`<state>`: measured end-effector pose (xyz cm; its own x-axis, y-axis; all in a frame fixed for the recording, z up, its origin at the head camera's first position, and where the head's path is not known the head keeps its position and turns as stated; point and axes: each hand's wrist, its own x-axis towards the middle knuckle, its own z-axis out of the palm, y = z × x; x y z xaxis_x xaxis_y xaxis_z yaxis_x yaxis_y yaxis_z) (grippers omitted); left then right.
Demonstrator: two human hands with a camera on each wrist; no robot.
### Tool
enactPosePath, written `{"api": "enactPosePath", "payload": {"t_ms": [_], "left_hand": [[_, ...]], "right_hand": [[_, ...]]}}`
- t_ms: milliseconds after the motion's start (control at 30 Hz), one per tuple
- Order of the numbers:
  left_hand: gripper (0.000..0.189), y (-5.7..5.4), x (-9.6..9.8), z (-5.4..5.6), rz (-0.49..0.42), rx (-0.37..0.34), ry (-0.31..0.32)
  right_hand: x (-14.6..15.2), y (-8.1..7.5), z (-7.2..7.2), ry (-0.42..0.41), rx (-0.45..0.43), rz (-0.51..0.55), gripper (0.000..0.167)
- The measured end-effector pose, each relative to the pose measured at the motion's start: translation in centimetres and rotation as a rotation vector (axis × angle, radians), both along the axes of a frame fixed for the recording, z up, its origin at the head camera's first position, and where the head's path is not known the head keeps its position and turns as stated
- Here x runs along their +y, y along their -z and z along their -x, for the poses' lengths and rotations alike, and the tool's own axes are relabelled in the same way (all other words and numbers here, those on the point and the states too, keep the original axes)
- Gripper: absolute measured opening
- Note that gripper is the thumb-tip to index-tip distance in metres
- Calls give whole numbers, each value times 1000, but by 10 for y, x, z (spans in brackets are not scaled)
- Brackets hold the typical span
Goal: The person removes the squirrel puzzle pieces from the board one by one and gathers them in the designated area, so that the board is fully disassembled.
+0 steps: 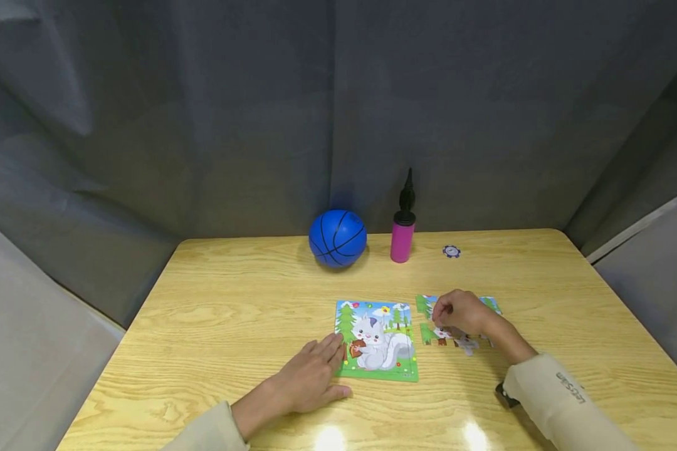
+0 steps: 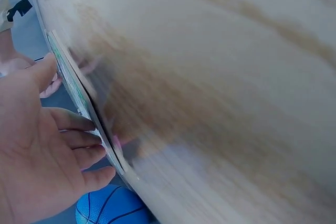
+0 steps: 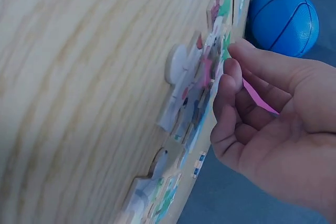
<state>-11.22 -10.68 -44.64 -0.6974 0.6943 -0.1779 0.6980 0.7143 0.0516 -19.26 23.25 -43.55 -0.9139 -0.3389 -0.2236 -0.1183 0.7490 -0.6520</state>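
Observation:
A square picture board (image 1: 375,341) showing a white squirrel with a nut lies flat on the table. My left hand (image 1: 311,376) rests at its left edge, fingers extended onto the border; in the left wrist view the left hand (image 2: 47,140) has its fingertips along the board's edge. To the right lie several jigsaw pieces (image 1: 427,305) with green, blue and white printing. Above them my right hand (image 1: 467,312) has its fingers curled, thumb and index close together. In the right wrist view its fingertips touch or nearly touch the pieces (image 3: 184,95); whether one is pinched is hidden.
A blue ball (image 1: 337,238) with black lines sits at the table's back edge. Beside it stands a pink hand pump (image 1: 403,237) with a black nozzle. A round chip (image 1: 451,251) lies farther right. Dark curtains hang behind the wooden table (image 1: 231,313).

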Motion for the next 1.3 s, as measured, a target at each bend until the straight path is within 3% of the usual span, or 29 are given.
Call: {"api": "enactPosePath", "payload": {"t_ms": [233, 467, 800, 967, 1167, 1300], "left_hand": [[76, -1, 0, 1, -15, 17, 24], [74, -2, 5, -2, -70, -12, 60], [70, 2, 19, -12, -143, -4, 181], [72, 3, 25, -14, -129, 3, 194], [73, 4, 28, -18, -105, -41, 188], [75, 4, 30, -21, -69, -13, 188]], "right_hand": [[-3, -6, 1, -8, 46, -12, 10], [-14, -7, -3, -32, 43, 47, 7], [-33, 0, -13, -143, 43, 139, 10], [-43, 2, -17, -134, 14, 146, 12], [-51, 5, -21, -141, 22, 139, 15], [-55, 6, -23, -157, 28, 126, 15]]}}
